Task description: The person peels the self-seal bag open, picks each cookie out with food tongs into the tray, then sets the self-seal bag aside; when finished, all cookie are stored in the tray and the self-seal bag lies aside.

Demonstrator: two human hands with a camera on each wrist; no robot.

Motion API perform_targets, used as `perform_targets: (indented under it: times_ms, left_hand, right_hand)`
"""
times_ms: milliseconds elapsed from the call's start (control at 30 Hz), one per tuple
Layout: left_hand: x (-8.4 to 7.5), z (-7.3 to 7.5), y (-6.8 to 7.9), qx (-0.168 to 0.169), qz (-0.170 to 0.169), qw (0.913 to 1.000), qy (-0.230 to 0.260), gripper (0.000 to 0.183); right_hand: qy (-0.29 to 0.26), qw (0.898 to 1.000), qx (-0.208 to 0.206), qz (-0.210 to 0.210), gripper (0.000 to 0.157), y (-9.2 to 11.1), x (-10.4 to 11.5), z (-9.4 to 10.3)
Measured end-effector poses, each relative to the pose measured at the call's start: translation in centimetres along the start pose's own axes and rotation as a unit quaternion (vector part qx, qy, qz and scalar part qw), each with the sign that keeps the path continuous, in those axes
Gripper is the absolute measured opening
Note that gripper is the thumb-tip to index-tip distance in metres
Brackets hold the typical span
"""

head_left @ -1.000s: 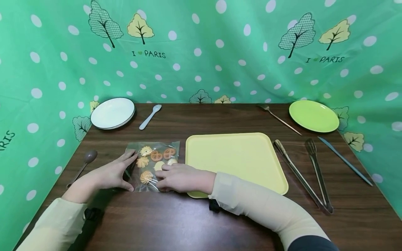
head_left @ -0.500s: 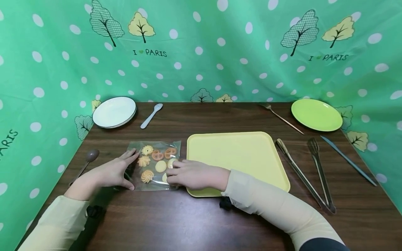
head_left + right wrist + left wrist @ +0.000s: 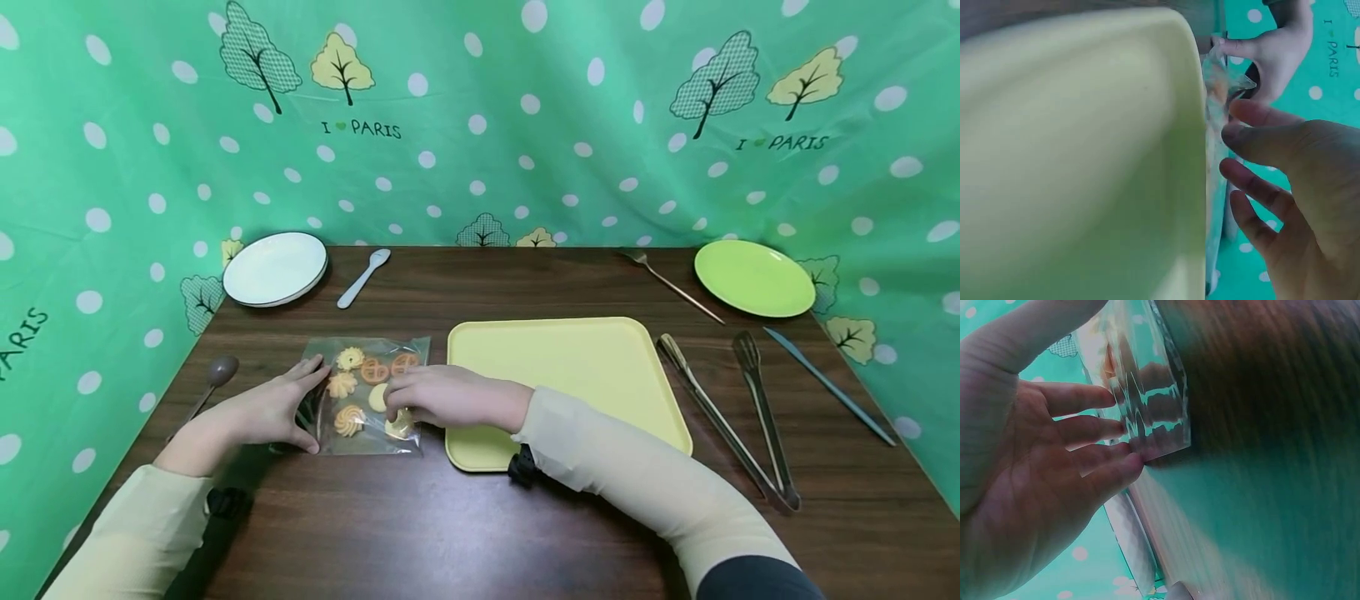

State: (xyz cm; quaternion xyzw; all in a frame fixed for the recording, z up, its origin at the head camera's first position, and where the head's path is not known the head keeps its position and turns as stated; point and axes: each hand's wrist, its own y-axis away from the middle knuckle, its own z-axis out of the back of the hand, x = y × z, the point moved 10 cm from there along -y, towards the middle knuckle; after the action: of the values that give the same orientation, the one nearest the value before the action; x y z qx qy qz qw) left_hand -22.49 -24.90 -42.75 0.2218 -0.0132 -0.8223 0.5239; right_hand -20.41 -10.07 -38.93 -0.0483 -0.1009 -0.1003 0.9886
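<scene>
A clear plastic bag (image 3: 367,446) of assorted cookies lies flat on the dark wooden table, left of a yellow tray (image 3: 555,358). My left hand (image 3: 273,412) rests at the bag's left edge with thumb and fingers spread; in the left wrist view its straight fingers touch the crinkled film. Over the bag's right part is my right hand (image 3: 442,396), fingers loosely bent downward and covering some cookies. In the right wrist view, its fingertips are spread apart close to the bag (image 3: 1212,162), beside the tray rim (image 3: 1191,56).
White plates (image 3: 276,268) and a pale blue spoon (image 3: 363,279) lie at the back left, a brown spoon (image 3: 221,372) at the left edge. To the right are metal tongs (image 3: 723,433), a blue knife (image 3: 828,385), a fork (image 3: 667,283) and a green plate (image 3: 753,279).
My right hand slid right across the bag, then shifted slightly back left and farther from me. Pale round cookies it covered now show. The left hand stays in place.
</scene>
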Motion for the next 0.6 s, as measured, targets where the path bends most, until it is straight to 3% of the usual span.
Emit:
perform_targets:
  times_ms: [300, 600]
  left_hand:
    - [0.2, -0.1, -0.1, -0.004, 0.002, 1.0, 0.001, 0.119]
    - [0.1, -0.1, 0.0, -0.001, 0.004, 1.0, 0.0, 0.119]
  right_hand:
    - [-0.007, 0.999, 0.031, -0.018, 0.008, -1.1, -0.6, -0.9]
    - [-0.007, 0.998, 0.044, -0.036, 0.011, 1.0, -1.4, 0.1]
